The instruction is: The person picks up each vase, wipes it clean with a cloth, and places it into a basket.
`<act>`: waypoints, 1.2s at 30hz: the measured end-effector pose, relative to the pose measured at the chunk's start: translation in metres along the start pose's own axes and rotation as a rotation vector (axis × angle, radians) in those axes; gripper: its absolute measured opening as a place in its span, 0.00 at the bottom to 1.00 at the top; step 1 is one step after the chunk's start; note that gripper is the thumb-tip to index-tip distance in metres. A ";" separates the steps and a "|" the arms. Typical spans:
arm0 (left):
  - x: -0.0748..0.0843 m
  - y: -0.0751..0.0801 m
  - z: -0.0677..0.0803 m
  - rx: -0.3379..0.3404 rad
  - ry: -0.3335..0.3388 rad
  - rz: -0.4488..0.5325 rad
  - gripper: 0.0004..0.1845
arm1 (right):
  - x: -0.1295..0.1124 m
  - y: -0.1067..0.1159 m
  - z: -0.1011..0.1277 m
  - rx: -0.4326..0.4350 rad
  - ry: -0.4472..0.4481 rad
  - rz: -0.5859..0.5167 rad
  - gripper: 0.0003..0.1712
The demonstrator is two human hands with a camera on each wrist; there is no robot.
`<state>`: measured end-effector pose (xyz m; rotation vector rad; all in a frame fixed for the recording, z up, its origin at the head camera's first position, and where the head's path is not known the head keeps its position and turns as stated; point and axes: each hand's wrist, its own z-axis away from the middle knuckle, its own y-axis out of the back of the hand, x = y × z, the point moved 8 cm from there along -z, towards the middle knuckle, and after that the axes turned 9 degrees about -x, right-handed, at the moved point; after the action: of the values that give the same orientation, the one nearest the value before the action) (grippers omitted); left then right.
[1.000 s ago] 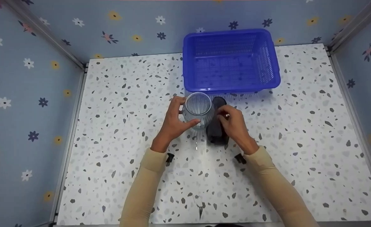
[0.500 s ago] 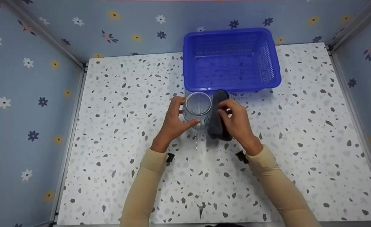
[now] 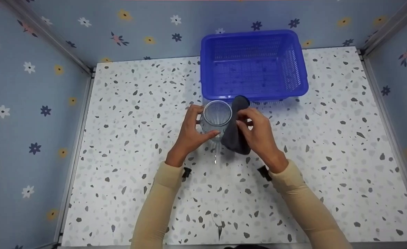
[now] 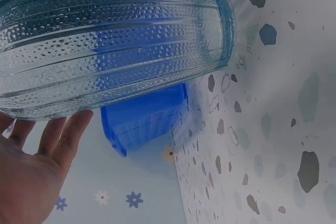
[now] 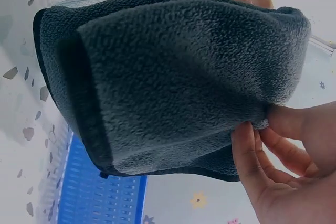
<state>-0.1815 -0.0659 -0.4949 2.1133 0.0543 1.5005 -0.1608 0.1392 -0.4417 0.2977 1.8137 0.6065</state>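
Observation:
A clear ribbed glass vase (image 3: 218, 132) with a dotted surface stands upright on the speckled table. My left hand (image 3: 190, 135) grips it from the left, thumb in front and fingers behind. Up close in the left wrist view, the vase (image 4: 121, 51) narrows toward the table. My right hand (image 3: 260, 136) pinches a dark grey cloth (image 3: 236, 138) between thumb and fingers, against the vase's right side. Folds of the fuzzy cloth (image 5: 173, 77) hide most of the vase in the right wrist view; whether it presses on the glass all along cannot be seen.
Directly behind the vase sits a blue plastic basket (image 3: 253, 97) with slotted walls. Blue flowered panels (image 3: 137, 31) enclose the table (image 3: 137, 138) at the back and both sides.
My right hand has lifted the cloth upward and away from me, then brought it left against the vase, its lower end swinging left. The left hand and vase have stayed in place.

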 end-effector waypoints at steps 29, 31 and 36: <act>0.003 0.000 -0.001 0.000 -0.023 -0.011 0.40 | 0.059 -0.033 0.009 -0.078 -0.078 0.064 0.08; 0.002 0.000 -0.001 0.000 -0.021 -0.010 0.41 | 0.065 -0.037 0.009 -0.087 -0.088 0.080 0.09; 0.002 0.000 -0.001 0.002 -0.019 -0.003 0.46 | 0.076 -0.048 0.010 -0.122 -0.100 0.113 0.07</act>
<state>-0.1815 -0.0652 -0.4935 2.1272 0.0523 1.4791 -0.1714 0.1384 -0.5315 0.3442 1.6646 0.7650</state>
